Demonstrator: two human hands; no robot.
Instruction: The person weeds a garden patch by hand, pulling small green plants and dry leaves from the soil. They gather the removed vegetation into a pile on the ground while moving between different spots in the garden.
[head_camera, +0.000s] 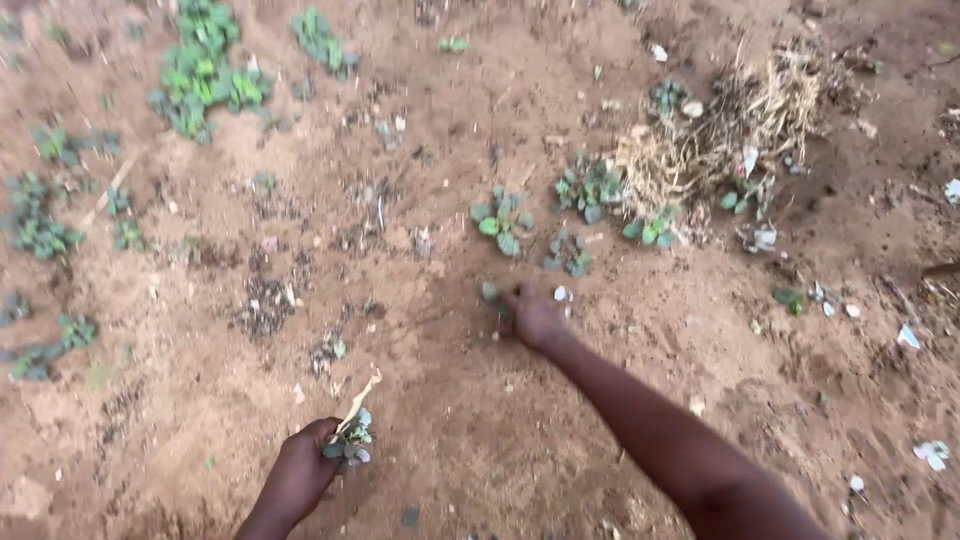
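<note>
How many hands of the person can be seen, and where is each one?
2. The left hand is low in the picture, closed around a small bunch of green seedlings. The right hand reaches forward to the soil, at a small green plant.

Outdoor garden plot: bare reddish soil (480, 420), scattered seedlings (502, 222), dry straw (740, 120).

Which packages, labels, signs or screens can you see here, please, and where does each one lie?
No packages, labels, signs or screens show.
Litter scraps: small white bits scattered on the soil at right, too small to identify.
Left hand: holds pulled weeds, no packaging.
Right hand: at a small plant on the ground.
</note>
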